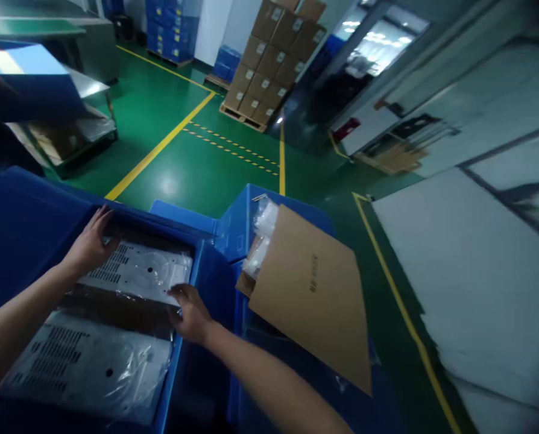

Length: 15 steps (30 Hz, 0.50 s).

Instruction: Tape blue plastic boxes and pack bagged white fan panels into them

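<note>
Two white slotted panels in clear plastic lie inside a blue bin (185, 337). My left hand (90, 244) touches the upper left end of the far panel (149, 271), fingers apart. At that panel's right end, my right hand (190, 313) has its thumb and fingers closed at the edge of the panel. The near panel (102, 367) lies lower in the bin, with no hand on it. Brown cardboard (125, 310) shows between the two panels.
A cardboard sheet (315, 289) leans over a box with plastic-wrapped items (263, 232) on blue containers to the right. Beyond are a metal cart (88, 141), a person's dark sleeve at the left edge, stacked cartons (269, 60) on a pallet and yellow floor lines.
</note>
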{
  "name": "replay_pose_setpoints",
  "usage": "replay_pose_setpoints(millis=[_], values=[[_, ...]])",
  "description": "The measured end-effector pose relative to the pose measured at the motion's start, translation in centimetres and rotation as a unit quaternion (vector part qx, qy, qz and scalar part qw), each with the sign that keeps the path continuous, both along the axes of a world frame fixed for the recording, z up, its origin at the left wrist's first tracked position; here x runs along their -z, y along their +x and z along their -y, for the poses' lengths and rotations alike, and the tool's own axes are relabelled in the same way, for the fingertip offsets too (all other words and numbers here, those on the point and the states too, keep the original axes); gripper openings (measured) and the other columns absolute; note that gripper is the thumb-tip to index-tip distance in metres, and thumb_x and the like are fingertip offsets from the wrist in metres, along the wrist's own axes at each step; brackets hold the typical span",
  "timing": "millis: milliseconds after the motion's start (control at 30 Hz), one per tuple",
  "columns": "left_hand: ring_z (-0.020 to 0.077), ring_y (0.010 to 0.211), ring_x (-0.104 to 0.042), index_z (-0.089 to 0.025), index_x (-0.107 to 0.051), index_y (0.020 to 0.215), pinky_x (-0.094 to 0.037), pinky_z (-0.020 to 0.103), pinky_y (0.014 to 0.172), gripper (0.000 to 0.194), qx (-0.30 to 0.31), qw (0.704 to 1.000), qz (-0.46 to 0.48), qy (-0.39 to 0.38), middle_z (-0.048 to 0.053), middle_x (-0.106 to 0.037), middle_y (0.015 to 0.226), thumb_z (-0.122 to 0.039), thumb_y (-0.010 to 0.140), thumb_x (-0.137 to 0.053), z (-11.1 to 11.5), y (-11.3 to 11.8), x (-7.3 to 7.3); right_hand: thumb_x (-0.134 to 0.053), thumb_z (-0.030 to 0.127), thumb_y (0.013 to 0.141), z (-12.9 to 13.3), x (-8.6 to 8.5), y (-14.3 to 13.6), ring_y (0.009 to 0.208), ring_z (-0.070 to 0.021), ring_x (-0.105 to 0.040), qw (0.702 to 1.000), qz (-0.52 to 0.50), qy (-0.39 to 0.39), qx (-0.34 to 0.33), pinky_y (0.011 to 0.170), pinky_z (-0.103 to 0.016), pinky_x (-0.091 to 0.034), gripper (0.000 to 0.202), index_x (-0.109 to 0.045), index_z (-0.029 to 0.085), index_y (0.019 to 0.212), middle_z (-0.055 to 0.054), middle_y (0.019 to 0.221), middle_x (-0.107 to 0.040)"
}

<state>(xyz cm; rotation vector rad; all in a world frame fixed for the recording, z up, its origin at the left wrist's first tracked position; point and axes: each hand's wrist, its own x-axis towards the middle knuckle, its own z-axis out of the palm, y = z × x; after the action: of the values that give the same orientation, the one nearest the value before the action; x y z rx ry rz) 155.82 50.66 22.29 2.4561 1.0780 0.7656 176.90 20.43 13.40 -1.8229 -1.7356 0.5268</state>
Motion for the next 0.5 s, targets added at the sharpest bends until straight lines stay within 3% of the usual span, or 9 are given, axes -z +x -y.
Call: replay_pose_setpoints(millis=[67,133,167,200,267,333,367,400,500], values=[[0.0312,0.172,-0.038,-0.030,-0.046,0.165,-0.033,0.049,0.141,0.072,-0.014,1.000,0.010,-0.020,0.000,-0.037,0.187,-0.055,0.099,-0.061,2.3,-0.9,0.7,-0.063,0.032,0.103,8.0,0.1,2.0,0.134,-0.0331,-0.065,0.992,-0.045,0.089,0.075,0.121,-0.054,-0.053,0.041,-0.071,0.020,0.142,-0.018,0.141,-0.071],[0.0337,0.157,-0.058,-0.031,-0.057,0.148,-0.045,0.051,0.134,0.060,-0.042,0.997,-0.004,-0.069,0.001,-0.058,0.173,-0.056,0.094,-0.060,5.0,-1.5,1.4,-0.070,0.040,0.100,15.5,0.2,5.3,0.127,-0.0351,-0.069,0.955,-0.091,0.108,0.262,0.118,-0.055,-0.056,0.035,-0.074,0.023,0.130,-0.017,0.131,-0.074],[0.0356,0.144,-0.067,-0.028,-0.062,0.135,-0.051,0.052,0.128,0.053,-0.057,0.993,-0.017,-0.102,0.004,-0.069,0.159,-0.057,0.091,-0.060,6.3,-1.7,1.8,-0.078,0.047,0.095,18.7,0.3,7.3,0.116,-0.0340,-0.072,0.911,-0.139,0.108,0.374,0.110,-0.051,-0.060,0.036,-0.073,0.024,0.123,-0.016,0.123,-0.075],[0.0373,0.133,-0.073,-0.025,-0.065,0.122,-0.056,0.052,0.122,0.047,-0.072,0.988,-0.026,-0.136,0.008,-0.077,0.143,-0.058,0.088,-0.060,7.7,-1.7,2.2,-0.085,0.053,0.089,21.6,0.4,9.4,0.106,-0.0322,-0.073,0.842,-0.205,0.101,0.489,0.099,-0.047,-0.064,0.044,-0.070,0.024,0.119,-0.014,0.116,-0.076],[0.0396,0.121,-0.077,-0.024,-0.065,0.106,-0.059,0.051,0.114,0.041,-0.101,0.974,-0.019,-0.203,0.012,-0.082,0.121,-0.058,0.083,-0.063,10.2,-1.6,3.1,-0.091,0.059,0.083,25.8,0.6,13.2,0.089,-0.0287,-0.075,0.663,-0.373,0.054,0.647,0.075,-0.040,-0.065,0.053,-0.064,0.025,0.113,-0.010,0.103,-0.074],[0.0403,0.124,-0.076,-0.024,-0.067,0.103,-0.060,0.049,0.113,0.037,-0.145,0.954,0.024,-0.263,0.013,-0.084,0.114,-0.052,0.079,-0.070,12.8,-1.0,4.0,-0.085,0.063,0.091,28.1,0.7,15.9,0.079,-0.0267,-0.076,0.518,-0.519,0.019,0.679,0.064,-0.036,-0.063,0.051,-0.059,0.024,0.110,-0.009,0.096,-0.074],[0.0397,0.125,-0.077,-0.023,-0.069,0.101,-0.061,0.047,0.110,0.034,-0.173,0.940,0.047,-0.291,0.012,-0.084,0.110,-0.047,0.078,-0.072,14.2,-0.7,4.4,-0.080,0.063,0.097,28.8,0.8,16.8,0.077,-0.0259,-0.077,0.477,-0.575,0.013,0.665,0.062,-0.035,-0.063,0.047,-0.057,0.023,0.108,-0.010,0.094,-0.075],[0.0388,0.123,-0.078,-0.023,-0.070,0.099,-0.062,0.045,0.106,0.030,-0.200,0.924,0.066,-0.319,0.011,-0.084,0.104,-0.043,0.077,-0.074,15.8,-0.2,4.8,-0.075,0.062,0.102,29.1,0.8,17.5,0.075,-0.0252,-0.078,0.456,-0.616,0.014,0.642,0.061,-0.034,-0.064,0.043,-0.056,0.023,0.107,-0.010,0.093,-0.075],[0.0352,0.106,-0.081,-0.021,-0.073,0.094,-0.064,0.040,0.089,0.026,-0.229,0.875,0.104,-0.414,0.008,-0.081,0.087,-0.037,0.076,-0.081,21.3,2.2,5.5,-0.073,0.045,0.107,29.2,0.8,18.3,0.073,-0.0216,-0.078,0.437,-0.682,0.029,0.586,0.060,-0.029,-0.064,0.027,-0.060,0.021,0.106,-0.009,0.091,-0.078]])
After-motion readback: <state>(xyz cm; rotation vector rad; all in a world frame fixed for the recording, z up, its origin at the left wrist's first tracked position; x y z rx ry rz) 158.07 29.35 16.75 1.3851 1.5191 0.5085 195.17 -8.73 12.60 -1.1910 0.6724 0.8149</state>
